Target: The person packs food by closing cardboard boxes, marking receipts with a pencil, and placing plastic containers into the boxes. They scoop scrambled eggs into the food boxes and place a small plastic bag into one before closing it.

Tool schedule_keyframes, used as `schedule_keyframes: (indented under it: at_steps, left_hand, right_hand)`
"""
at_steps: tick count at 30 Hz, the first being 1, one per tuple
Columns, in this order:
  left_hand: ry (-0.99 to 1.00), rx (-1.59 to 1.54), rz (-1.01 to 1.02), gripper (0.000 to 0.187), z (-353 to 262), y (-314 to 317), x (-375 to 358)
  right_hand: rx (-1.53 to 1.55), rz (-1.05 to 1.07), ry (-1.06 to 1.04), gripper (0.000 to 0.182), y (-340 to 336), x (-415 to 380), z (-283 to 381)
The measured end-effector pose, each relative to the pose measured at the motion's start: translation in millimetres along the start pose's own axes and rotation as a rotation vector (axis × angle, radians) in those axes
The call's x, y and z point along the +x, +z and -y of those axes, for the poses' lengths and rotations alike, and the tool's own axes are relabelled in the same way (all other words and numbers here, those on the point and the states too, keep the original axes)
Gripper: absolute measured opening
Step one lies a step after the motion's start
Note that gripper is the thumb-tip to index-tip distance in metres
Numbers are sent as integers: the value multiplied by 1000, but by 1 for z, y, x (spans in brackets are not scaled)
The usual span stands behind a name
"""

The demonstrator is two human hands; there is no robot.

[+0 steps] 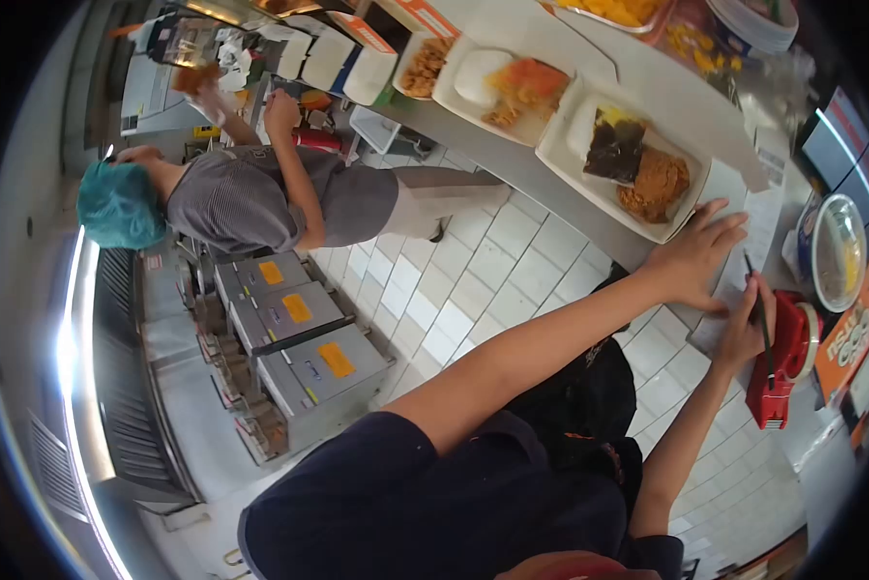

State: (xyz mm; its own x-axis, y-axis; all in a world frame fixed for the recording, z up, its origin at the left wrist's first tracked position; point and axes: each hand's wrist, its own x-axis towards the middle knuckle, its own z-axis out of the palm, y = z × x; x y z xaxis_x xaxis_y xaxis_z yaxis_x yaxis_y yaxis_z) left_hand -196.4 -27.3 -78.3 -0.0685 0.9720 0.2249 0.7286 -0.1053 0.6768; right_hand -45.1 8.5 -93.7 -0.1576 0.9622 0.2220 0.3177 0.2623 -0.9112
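My left hand (695,263) lies palm down with its fingers spread, on the counter edge and a white paper slip (765,227). Its fingertips come close to the corner of a white takeaway box (572,172) that holds a browned fried piece (653,186), a dark sheet-like piece (616,150) and something yellow. In my right hand (746,333) is a slim black pen (765,338), its upper end slanting past the fingers over the paper. Just beside that hand stands a red tape dispenser (780,362) with a roll on it.
Further along the counter are another filled box (502,87) and a box of fried bits (425,68). A lidded clear bowl (834,253) and an orange printed card (848,350) lie beyond the dispenser. A co-worker in a teal hair cover (120,203) stands across the tiled floor (454,290), near grey units (304,338).
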Motion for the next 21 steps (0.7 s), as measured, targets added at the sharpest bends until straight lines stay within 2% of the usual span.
schedule_keyframes:
  at_steps: [3,4,5,7,11,14,15,17,21]
  left_hand:
    - [-8,-22,39,90,2,-4,1]
    - [-25,1,40,87,3,-8,0]
    - [-34,-3,53,84,1,-1,0]
    - [-35,86,65,80,-6,-4,3]
    - [-74,65,76,79,-5,-6,6]
    - [-38,84,53,80,-1,-3,5]
    - [-50,73,67,80,-1,-4,5]
    - [-52,31,51,82,-1,-5,4]
    - [-15,-20,48,87,0,1,5]
  right_hand:
    - [39,-55,-65,13,1,-2,-12]
    - [110,-76,115,14,3,-5,-6]
    - [8,3,98,18,-3,-5,-5]
    - [113,54,122,19,-9,-10,-7]
    - [108,40,111,20,-4,-10,1]
    - [-23,-2,147,22,-3,-4,7]
    - [-71,-2,216,22,-2,-4,10]
    - [72,-52,236,21,2,-7,0]
    - [74,-4,185,21,-2,-6,0]
